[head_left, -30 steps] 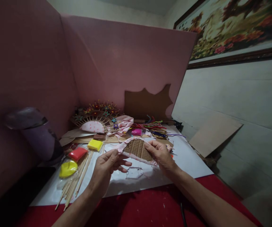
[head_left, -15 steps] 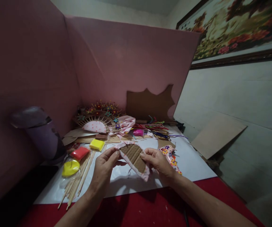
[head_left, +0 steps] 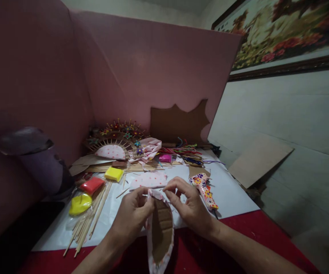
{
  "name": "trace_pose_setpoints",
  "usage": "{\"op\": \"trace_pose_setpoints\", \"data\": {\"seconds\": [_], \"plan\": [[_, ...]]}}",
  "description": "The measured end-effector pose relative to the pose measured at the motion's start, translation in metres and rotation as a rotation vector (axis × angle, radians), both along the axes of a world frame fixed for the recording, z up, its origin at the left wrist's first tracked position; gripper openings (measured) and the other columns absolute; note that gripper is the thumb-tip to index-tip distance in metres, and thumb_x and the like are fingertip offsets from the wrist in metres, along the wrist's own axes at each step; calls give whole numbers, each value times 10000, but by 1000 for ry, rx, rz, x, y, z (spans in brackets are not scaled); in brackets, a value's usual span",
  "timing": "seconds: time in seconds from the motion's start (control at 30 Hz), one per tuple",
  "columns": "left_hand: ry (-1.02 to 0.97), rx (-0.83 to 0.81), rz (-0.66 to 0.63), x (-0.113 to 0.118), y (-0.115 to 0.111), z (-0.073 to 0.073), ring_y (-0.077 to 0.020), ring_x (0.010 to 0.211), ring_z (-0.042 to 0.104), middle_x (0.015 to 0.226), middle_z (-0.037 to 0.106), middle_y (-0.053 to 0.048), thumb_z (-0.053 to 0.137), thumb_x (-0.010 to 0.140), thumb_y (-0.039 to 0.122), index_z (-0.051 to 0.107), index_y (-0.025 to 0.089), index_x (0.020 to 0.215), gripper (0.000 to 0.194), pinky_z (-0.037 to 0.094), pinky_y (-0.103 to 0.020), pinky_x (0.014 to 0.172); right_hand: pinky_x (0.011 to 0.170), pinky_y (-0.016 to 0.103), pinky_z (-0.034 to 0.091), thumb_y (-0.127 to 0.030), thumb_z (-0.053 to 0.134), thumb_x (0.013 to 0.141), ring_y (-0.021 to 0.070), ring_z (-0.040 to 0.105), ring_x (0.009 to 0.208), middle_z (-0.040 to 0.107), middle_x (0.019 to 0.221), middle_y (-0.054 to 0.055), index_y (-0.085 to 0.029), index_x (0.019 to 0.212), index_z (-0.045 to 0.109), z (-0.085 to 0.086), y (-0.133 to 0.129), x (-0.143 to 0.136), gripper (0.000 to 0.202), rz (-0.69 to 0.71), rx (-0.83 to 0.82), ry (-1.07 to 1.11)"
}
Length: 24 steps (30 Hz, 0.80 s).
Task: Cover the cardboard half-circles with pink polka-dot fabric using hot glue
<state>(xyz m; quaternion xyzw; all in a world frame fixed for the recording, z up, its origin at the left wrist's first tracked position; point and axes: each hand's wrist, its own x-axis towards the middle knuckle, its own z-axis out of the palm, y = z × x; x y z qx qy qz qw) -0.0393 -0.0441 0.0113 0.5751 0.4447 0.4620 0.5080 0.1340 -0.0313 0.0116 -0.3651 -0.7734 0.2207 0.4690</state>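
Note:
My left hand (head_left: 134, 215) pinches the upper left edge of a cardboard piece (head_left: 162, 228) with spotted pink-white fabric folded round its rim. The piece hangs lengthwise, its brown back facing me, over the front of the white sheet. At its top right, my right hand (head_left: 186, 203) has thumb and index finger close together by the fabric edge; whatever lies between them is too small to make out. Behind the hands a spotted fabric-covered piece (head_left: 149, 179) lies flat. A flower-patterned glue gun (head_left: 206, 190) rests beside my right hand.
Wooden sticks (head_left: 91, 215) and yellow (head_left: 80, 204) and red (head_left: 92, 185) clay packets lie left. A purple bottle (head_left: 43, 163) stands far left. Behind are a decorated stick fan (head_left: 111, 151), crumpled fabric (head_left: 150, 148) and scissors (head_left: 193, 160). Red cloth (head_left: 250, 236) borders the white sheet (head_left: 233, 198).
The cardboard piece has turned from slanting to lengthwise and come lower and nearer. My right hand has shifted from its right side to its top, uncovering the spotted piece behind.

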Motion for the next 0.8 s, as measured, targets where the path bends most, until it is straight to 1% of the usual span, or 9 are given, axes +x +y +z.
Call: {"op": "trace_pose_setpoints", "data": {"seconds": [0.03, 0.1, 0.2, 0.27, 0.4, 0.53, 0.67, 0.8], "plan": [[8, 16, -11, 2, -2, -2, -102, 384, 461, 488, 534, 38, 618, 742, 324, 633, 151, 775, 177, 363, -201, 371, 652, 275, 414, -225, 492, 886, 152, 516, 722, 553, 781, 29, -183, 822, 596, 1, -3, -2, 129, 28, 19, -19], [24, 38, -28, 4, -4, -5, -115, 429, 490, 525, 569, 19, 631, 733, 309, 643, 159, 762, 153, 362, -203, 396, 681, 293, 417, -216, 503, 875, 164, 516, 749, 556, 800, 38, -181, 864, 596, 1, -8, -4, 99, 33, 67, -67], [44, 43, -47, 6, -6, -8, -125, 457, 493, 555, 597, 0, 634, 725, 303, 669, 166, 757, 145, 355, -208, 410, 680, 304, 418, -225, 530, 851, 179, 518, 757, 571, 801, 48, -177, 859, 587, -1, -11, -6, 75, -17, 111, -151], [97, 56, -53, 7, -6, -7, -126, 461, 475, 557, 592, 1, 612, 742, 296, 674, 170, 772, 143, 347, -210, 415, 674, 305, 419, -232, 536, 844, 183, 524, 746, 581, 790, 51, -172, 847, 581, -2, -11, -7, 75, -48, 124, -192], [236, 176, -63, 8, -7, -5, -149, 548, 498, 599, 595, -4, 545, 787, 239, 669, 180, 803, 138, 376, -225, 491, 669, 308, 415, -245, 546, 837, 185, 534, 720, 591, 762, 53, -164, 817, 579, -4, -12, -9, 90, -104, 159, -230], [335, 260, -98, 10, -9, -2, -157, 608, 512, 672, 639, -6, 517, 807, 208, 667, 193, 895, 174, 392, -232, 548, 651, 307, 403, -227, 538, 840, 180, 537, 683, 590, 717, 52, -163, 756, 574, -6, -12, -11, 111, -184, 210, -244], [335, 266, -96, 10, -10, -1, -154, 621, 529, 749, 686, -12, 523, 804, 190, 673, 202, 998, 245, 405, -232, 565, 650, 306, 404, -192, 514, 851, 172, 546, 672, 603, 711, 48, -170, 736, 563, -9, -10, -11, 127, -181, 294, -224], [294, 237, -109, 11, -9, -3, -179, 697, 582, 861, 712, -40, 518, 810, 184, 662, 200, 1062, 291, 445, -252, 627, 663, 319, 424, -158, 499, 843, 185, 554, 709, 613, 742, 57, -171, 795, 573, -10, -8, -8, 89, -155, 388, -243]]}}
